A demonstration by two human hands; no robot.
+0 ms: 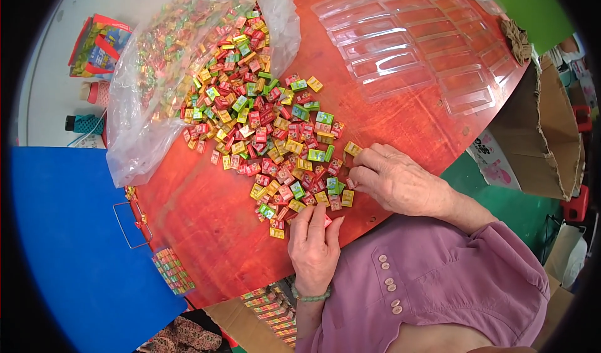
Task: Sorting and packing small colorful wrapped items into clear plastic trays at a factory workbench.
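A heap of small boxes (263, 127) in red, yellow and green spreads over the orange-red table (206, 234). My left hand (313, 253), with a green bead bracelet at the wrist, is at the heap's near edge. A small red box (328, 220) shows between its thumb and fingers. At the heap's right side, my right hand (397, 181) is curled, fingertips pinched at a small pinkish-red box (351, 183) partly hidden by the fingers. A yellow box (352, 149) lies just beyond its knuckles, and another yellow box (347, 198) sits between the hands.
A clear plastic bag (156, 96) with more boxes lies open at the far left. Clear compartmented trays (407, 46) lie at the far right. A cardboard carton (532, 127) stands beyond the right edge. A filled pack (173, 270) is by the left edge, near a blue surface (81, 240).
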